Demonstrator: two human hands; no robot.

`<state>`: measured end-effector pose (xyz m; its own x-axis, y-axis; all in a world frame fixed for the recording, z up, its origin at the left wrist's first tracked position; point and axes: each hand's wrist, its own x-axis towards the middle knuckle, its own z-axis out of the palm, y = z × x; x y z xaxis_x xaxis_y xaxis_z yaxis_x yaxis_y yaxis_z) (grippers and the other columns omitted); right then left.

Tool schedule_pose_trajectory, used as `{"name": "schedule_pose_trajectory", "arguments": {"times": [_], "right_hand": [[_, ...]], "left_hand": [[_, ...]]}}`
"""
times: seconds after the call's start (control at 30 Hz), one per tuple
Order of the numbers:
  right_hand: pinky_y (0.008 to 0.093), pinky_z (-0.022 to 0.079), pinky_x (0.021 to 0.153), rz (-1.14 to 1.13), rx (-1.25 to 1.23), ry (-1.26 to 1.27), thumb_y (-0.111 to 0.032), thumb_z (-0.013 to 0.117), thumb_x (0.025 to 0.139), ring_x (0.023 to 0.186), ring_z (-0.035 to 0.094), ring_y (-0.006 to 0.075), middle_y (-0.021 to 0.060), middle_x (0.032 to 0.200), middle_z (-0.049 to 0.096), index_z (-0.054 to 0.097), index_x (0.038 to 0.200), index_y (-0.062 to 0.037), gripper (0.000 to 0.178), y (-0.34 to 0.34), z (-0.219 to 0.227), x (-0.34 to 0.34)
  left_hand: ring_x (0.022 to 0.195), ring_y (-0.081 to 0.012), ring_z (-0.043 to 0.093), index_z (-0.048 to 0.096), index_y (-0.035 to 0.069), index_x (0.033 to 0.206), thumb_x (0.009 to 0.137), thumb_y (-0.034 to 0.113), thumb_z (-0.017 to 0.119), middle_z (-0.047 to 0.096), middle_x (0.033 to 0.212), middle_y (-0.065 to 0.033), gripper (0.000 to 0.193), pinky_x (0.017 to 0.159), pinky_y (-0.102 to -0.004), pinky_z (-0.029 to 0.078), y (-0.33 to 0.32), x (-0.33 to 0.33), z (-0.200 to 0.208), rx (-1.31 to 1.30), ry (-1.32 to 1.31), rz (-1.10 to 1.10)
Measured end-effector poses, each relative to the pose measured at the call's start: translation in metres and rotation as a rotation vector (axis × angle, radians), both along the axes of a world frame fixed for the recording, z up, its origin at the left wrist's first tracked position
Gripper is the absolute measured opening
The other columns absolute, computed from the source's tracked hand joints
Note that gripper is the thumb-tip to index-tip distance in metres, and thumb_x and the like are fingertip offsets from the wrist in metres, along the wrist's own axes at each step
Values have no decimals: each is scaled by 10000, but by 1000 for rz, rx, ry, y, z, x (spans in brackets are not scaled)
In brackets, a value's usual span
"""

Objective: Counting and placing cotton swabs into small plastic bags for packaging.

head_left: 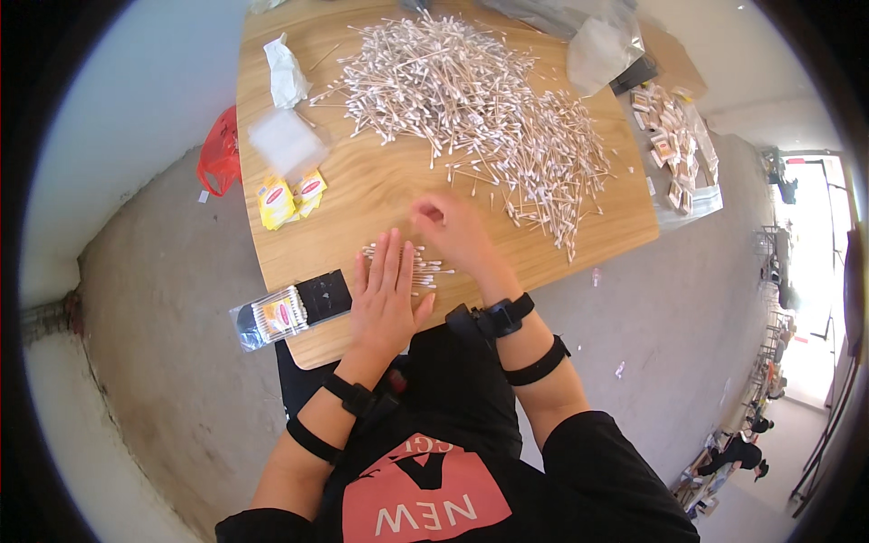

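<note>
A small batch of cotton swabs [425,270] is partly covered by the flat, open left hand [385,300] on the counter [380,185] — evening-up is apparently under way, and light, level gathering seems called for next. At its one o'clock, the right hand [447,230] is curled; whether anything is gripped cannot be told. Farther, the swab heap [453,90] is spread.
</note>
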<state>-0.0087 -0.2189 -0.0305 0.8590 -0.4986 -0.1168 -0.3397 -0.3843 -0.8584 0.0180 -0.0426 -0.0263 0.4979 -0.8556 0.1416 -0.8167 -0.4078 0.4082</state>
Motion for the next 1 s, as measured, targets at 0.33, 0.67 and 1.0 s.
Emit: {"name": "schedule_pose_trajectory", "arguments": {"times": [0.33, 0.67, 1.0], "right_hand": [[269, 469, 860, -824, 334, -535, -106, 574, 912, 963, 535, 135, 38, 1087, 558, 558, 1210, -33, 307, -68, -32, 3], [440, 474, 829, -361, -518, 128, -195, 695, 742, 1022, 535, 366, 196, 1171, 437, 482, 1302, -155, 601, -43, 14, 85], [386, 482, 733, -159, -276, -21, -113, 631, 784, 854, 596, 310, 137, 950, 564, 656, 958, -78, 179, -40, -14, 36]], "left_hand": [[1401, -320, 248, 351, -8, 1397, 792, 363, 637, 294, 1493, -176, 765, 1133, -521, 163, -2, 1, 6, 35, 8, -13], [1414, -284, 226, 345, -9, 1406, 823, 404, 595, 289, 1498, -159, 756, 1145, -511, 150, 2, 2, 5, 61, 13, -16], [1379, -315, 289, 373, -24, 1379, 797, 366, 627, 326, 1471, -183, 745, 1129, -521, 184, 2, 3, 3, 10, 30, -8]]}}
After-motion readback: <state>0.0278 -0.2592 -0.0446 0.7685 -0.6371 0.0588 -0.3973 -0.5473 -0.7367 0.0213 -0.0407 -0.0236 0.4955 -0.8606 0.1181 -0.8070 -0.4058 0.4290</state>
